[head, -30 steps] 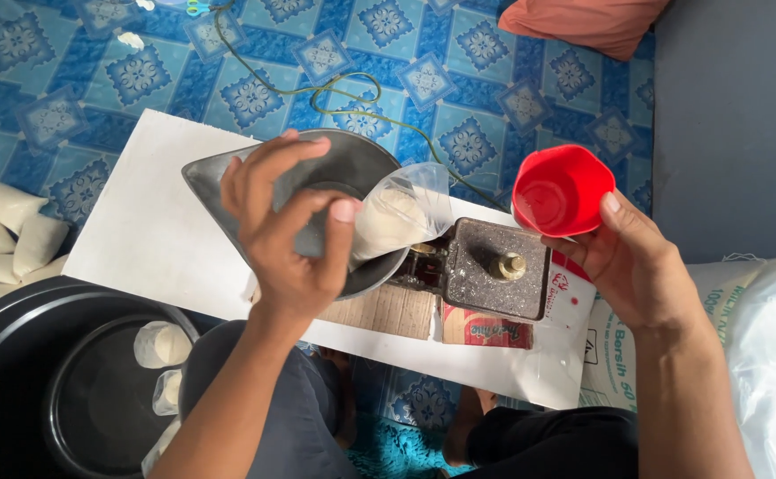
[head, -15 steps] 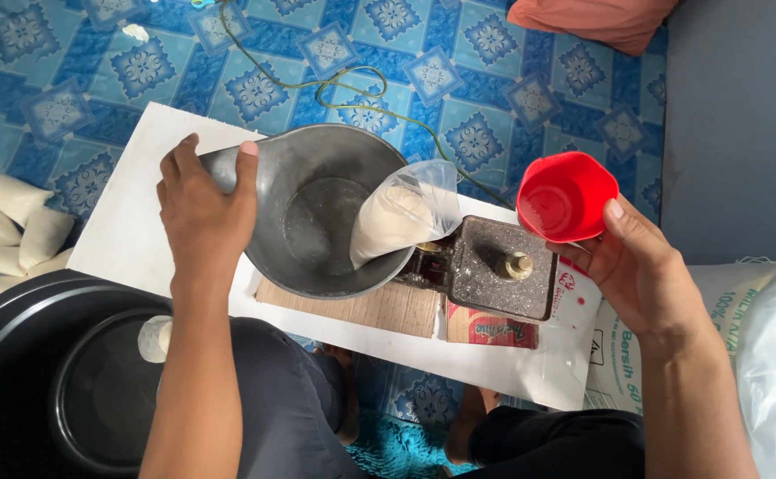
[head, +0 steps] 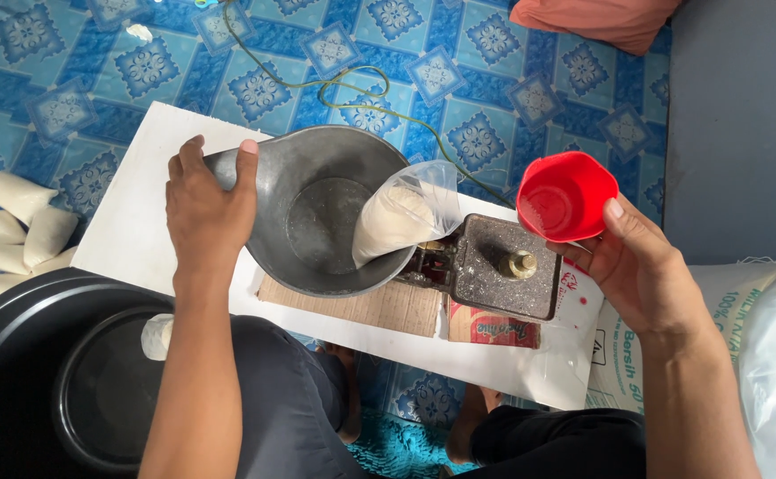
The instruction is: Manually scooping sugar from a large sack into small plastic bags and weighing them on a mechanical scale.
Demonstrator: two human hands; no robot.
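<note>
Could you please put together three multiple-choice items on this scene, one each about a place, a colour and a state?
1. Where does the clear bag of white grain sit?
A. inside the grey metal pan
B. in the black tub
C. on the blue patterned mat

2. What colour is the cup held by the right hand?
A. green
B. red
C. white

3. What is the left hand doing?
A. resting flat on the white board
B. holding a bag
C. gripping the pan's rim

Answers:
1 A, the bag leans against the pan's inner wall on the scale.
2 B, the cup is plainly red.
3 C, thumb and fingers close over the pan's left edge.
</note>
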